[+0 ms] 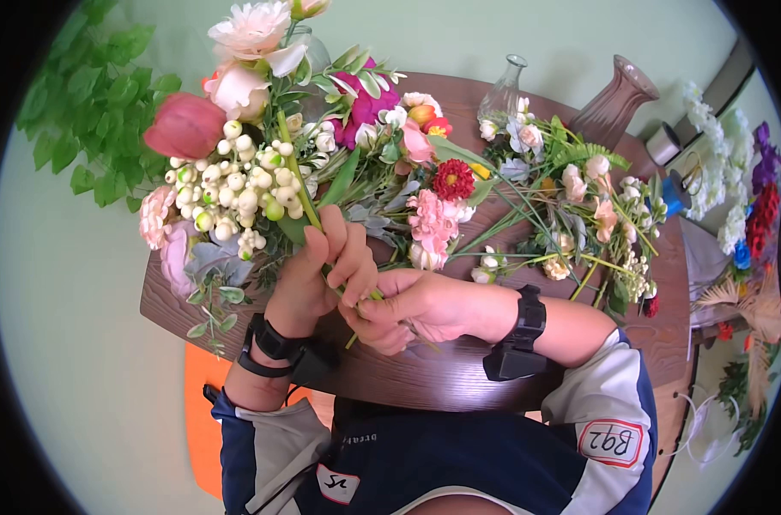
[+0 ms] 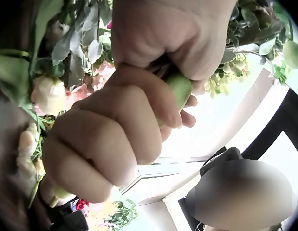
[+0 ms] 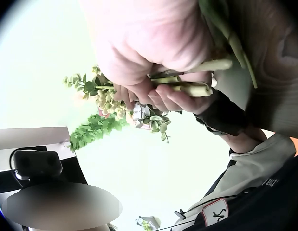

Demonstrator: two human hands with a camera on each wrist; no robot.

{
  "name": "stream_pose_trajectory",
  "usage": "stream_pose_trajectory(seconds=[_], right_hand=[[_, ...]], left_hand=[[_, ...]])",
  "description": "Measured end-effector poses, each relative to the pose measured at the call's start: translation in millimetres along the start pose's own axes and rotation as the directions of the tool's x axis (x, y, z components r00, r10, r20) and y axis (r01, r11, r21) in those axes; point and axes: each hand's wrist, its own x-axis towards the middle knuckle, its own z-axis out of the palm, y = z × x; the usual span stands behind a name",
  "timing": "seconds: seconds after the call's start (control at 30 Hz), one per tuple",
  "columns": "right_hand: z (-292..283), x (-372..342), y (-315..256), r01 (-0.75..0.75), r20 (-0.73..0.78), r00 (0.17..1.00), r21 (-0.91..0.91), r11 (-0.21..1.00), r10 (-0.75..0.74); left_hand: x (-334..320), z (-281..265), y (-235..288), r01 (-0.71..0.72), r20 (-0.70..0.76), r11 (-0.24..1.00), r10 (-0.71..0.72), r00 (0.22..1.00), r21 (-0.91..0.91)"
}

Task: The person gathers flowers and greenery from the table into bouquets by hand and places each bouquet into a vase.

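Observation:
My left hand grips the stems of a bouquet, fingers curled around a thick green stem. Above that hand the bouquet spreads out: a dusky red tulip, a pale pink rose, a cluster of white berries and a lilac flower. Just below and to the right, my right hand holds the lower stems, its fingers right against the left hand. Cut stem ends stick out past the fingers in the right wrist view; the palms hide the rest of the stems.
Loose flowers lie across the dark wooden table, among them a dark red bloom and pink blossoms. At the back stand a clear glass vase and a fluted brownish vase. Leafy greenery hangs at left.

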Motion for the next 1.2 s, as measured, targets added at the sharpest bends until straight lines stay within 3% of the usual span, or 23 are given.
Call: stream_pose_trajectory(seconds=[0.07, 0.13, 0.27, 0.3, 0.33, 0.37, 0.47, 0.57, 0.77, 0.83, 1.03, 1.17, 1.2], right_hand=[[-2.6, 0.2, 2.1, -0.008, 0.02, 1.0, 0.057, 0.998, 0.007], [-4.8, 0.0, 5.0, -0.072, 0.073, 0.996, 0.181, 0.981, 0.06], [-12.3, 1.1, 12.5, -0.12, 0.141, 0.986, 0.269, 0.956, 0.084], [-13.8, 1.6, 13.5, -0.117, 0.169, 0.983, 0.274, 0.955, 0.072], [-15.2, 2.1, 14.4, -0.114, 0.198, 0.978, 0.278, 0.954, 0.059], [-16.9, 2.3, 15.1, -0.115, 0.198, 0.978, 0.277, 0.954, 0.06], [-20.6, 2.4, 14.9, -0.133, 0.175, 0.981, 0.262, 0.956, 0.088], [-20.5, 2.1, 12.9, -0.13, 0.175, 0.98, 0.185, 0.974, 0.098], [-15.7, 0.3, 4.7, -0.117, 0.029, 0.993, 0.037, 0.992, 0.116], [-15.2, 0.6, 1.4, -0.069, -0.05, 0.997, -0.109, 0.992, 0.064], [-23.7, 3.8, 1.5, 0.003, -0.143, 0.988, -0.322, 0.947, -0.052], [-21.9, 3.2, -2.6, -0.042, -0.168, 0.986, -0.357, 0.933, -0.02], [-20.0, 3.9, -1.9, -0.076, -0.244, 0.969, -0.463, 0.883, -0.044]], left_hand=[[3.9, -3.1, -5.8, -0.004, -0.004, 1.0, 0.004, 1.0, 0.004], [13.4, -1.8, -21.6, -0.276, 0.104, 0.961, 0.272, 0.957, 0.023], [15.0, -0.9, -31.0, -0.369, 0.084, 0.927, 0.374, 0.924, -0.069], [8.7, -15.3, -23.3, -0.168, 0.216, 0.958, 0.22, 0.951, -0.232], [4.8, -23.4, -19.2, 0.058, 0.367, 0.933, 0.082, 0.927, -0.356], [3.3, -16.9, -17.7, 0.048, 0.278, 0.928, 0.061, 0.959, -0.37], [2.0, -19.3, -13.1, 0.099, 0.265, 0.953, -0.02, 0.964, -0.287], [-0.6, -5.1, -6.2, 0.032, 0.206, 0.984, 0.006, 0.978, -0.176], [1.8, -2.9, -3.2, 0.002, 0.156, 0.994, 0.015, 0.988, -0.108], [2.8, -5.3, -3.4, 0.0, 0.116, 0.994, 0.013, 0.993, -0.114], [2.7, -12.8, -3.2, -0.028, 0.042, 0.996, 0.031, 0.999, -0.089], [3.5, -16.1, -2.6, -0.08, -0.018, 0.994, 0.079, 0.997, -0.073], [3.5, -15.9, -2.2, -0.079, -0.019, 0.994, 0.078, 0.997, -0.073]])
